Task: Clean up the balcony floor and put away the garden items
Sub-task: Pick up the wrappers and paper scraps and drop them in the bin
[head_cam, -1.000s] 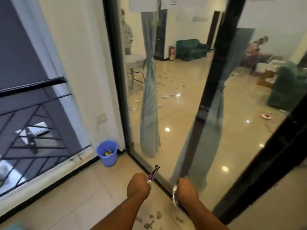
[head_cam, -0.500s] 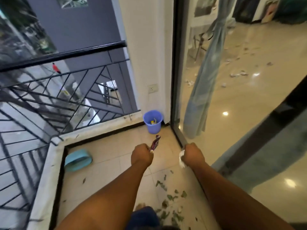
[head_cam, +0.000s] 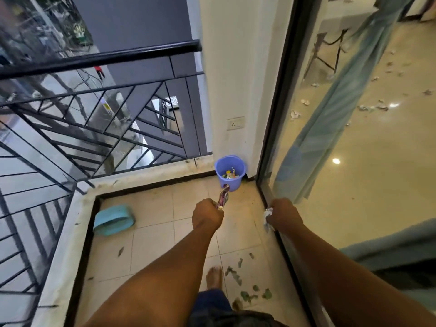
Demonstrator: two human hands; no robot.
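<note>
Our left grip [head_cam: 207, 217] clamped on a purple wrapper [head_cam: 223, 197], right grip [head_cam: 284, 214] on crumpled paper [head_cam: 268, 214], blue bucket [head_cam: 230, 172] just ahead, leaves [head_cam: 245, 287] behind.

bucket [head_cam: 230, 172]: lilac-blue | tub [head_cam: 114, 220]: turquoise | railing [head_cam: 99, 57]: black | floor tiles [head_cam: 151, 244]: cream | leaves [head_cam: 245, 295]: green

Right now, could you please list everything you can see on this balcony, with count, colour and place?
Bucket: one, purple, far corner by the wall, scraps inside.
Dustpan: one, teal, on the tiles, left near the ledge.
Leaf bits: several, green, on the tiles near the glass door.
Railing: one, black, left side.
Wall socket: one, white, above the bucket.
Wrapper: one, purple, held in the left hand.
Crumpled paper: one, white, held in the right hand.
Bare foot: one, on the tiles.
</note>
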